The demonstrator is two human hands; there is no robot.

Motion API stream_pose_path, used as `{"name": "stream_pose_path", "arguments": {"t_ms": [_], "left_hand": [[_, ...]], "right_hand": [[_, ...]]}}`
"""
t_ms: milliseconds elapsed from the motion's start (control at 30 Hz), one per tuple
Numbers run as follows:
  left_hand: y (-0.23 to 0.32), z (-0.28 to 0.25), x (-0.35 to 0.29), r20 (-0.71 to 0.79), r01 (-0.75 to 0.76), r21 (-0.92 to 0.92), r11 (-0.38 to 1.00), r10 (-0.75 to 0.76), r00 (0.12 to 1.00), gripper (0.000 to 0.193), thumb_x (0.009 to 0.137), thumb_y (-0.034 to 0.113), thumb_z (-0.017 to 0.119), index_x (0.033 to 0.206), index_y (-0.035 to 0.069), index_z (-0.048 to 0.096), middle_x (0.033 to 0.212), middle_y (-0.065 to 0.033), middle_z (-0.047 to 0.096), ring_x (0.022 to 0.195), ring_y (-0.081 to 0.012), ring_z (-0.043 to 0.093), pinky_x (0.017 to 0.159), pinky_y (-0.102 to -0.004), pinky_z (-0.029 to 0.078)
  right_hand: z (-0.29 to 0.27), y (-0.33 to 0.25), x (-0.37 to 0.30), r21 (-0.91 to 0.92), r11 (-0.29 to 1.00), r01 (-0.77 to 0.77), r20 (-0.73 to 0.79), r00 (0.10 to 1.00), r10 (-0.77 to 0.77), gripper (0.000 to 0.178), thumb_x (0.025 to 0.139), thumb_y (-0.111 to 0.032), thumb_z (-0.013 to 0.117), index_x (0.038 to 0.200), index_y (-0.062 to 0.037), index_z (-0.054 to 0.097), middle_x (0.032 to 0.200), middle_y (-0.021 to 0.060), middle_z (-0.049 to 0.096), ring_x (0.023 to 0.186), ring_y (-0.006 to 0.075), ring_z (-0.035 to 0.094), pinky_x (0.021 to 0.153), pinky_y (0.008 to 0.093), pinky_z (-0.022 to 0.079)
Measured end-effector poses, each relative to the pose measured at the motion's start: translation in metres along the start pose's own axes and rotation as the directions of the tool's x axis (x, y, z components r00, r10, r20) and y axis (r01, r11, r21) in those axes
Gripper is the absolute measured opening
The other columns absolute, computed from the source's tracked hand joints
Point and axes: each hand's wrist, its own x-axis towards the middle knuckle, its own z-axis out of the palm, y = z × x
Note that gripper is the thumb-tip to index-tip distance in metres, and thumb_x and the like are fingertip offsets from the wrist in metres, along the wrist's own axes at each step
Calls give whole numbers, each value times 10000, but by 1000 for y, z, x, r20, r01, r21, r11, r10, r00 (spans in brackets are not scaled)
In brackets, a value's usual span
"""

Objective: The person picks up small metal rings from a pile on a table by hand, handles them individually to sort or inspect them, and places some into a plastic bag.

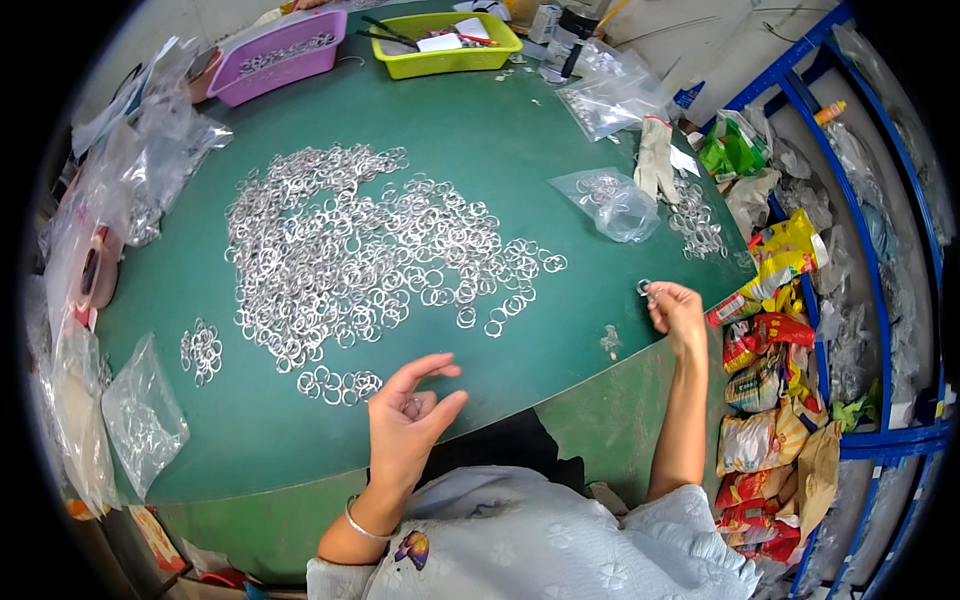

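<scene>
A broad heap of silvery metal rings (340,260) covers the left and middle of the green table (500,130). At the near edge of the heap is my left hand (400,425), its thumb and forefinger apart. A small metal ring (412,406) shows within its curled other fingers. Off to the right, my right hand (682,318) pinches a metal ring (643,287) between thumb and fingertips, above the table's right part. Just left of my left hand lies a short row of rings (340,386), and farther left a small separate pile (202,352).
A purple basin (280,60) and a yellow-green basin (445,55) stand at the far edge. Near the right edge lie a plastic bag of rings (610,205), a glove (655,160) and more rings (697,220). Clear bags (145,415) line the left; a blue rack (840,150) stands right.
</scene>
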Motion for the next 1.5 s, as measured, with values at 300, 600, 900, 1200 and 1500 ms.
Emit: {"name": "stream_pose_path", "arguments": {"t_ms": [300, 600, 900, 1200, 1500], "left_hand": [[-4, 8, 5, -31, 36, 19, 999, -35, 999, 349, 710, -96, 593, 1040, 6, 549, 899, -4, 538, 494, 28, 257, 427, -125, 221], [-8, 17, 3, 110, 156, 60, 986, -162, 981, 311, 728, -39, 620, 1030, 10, 565, 801, 31, 538, 505, 22, 279, 434, -138, 230], [-6, 10, -7, -51, -9, 103, 995, 15, 999, 229, 685, -18, 676, 895, 3, 590, 825, 13, 564, 495, 13, 270, 419, -160, 216], [1, 5, -12, -44, -166, 78, 983, 169, 985, 149, 695, -33, 651, 836, 12, 627, 854, -23, 592, 470, 11, 272, 412, -165, 216], [4, 3, -14, -35, -214, 29, 976, 215, 976, 129, 709, -21, 646, 833, 13, 634, 863, -31, 597, 459, 2, 273, 405, -170, 221]], "right_hand": [[-39, -3, 31, -341, 938, 64, -256, 954, -158, 115, 785, -25, 526, 857, 49, 577, 602, 50, 565, 399, 65, 463, 331, 184, 312], [122, -31, -84, 133, 990, 49, 485, 868, -108, 161, 793, 39, 504, 938, 35, 575, 754, 90, 613, 542, 71, 540, 398, 163, 382], [176, -34, -120, 253, 934, 252, 510, 786, -351, 172, 741, 130, 559, 902, 70, 553, 844, 87, 544, 694, 101, 560, 584, 200, 476], [174, -52, -131, 293, 953, 80, 583, 775, -244, 202, 743, 157, 519, 929, 82, 548, 895, 105, 509, 741, 119, 542, 503, 185, 455], [170, -64, -135, 288, 956, 54, 623, 748, -231, 215, 740, 165, 505, 942, 102, 547, 909, 146, 503, 743, 181, 583, 542, 235, 519]]}}
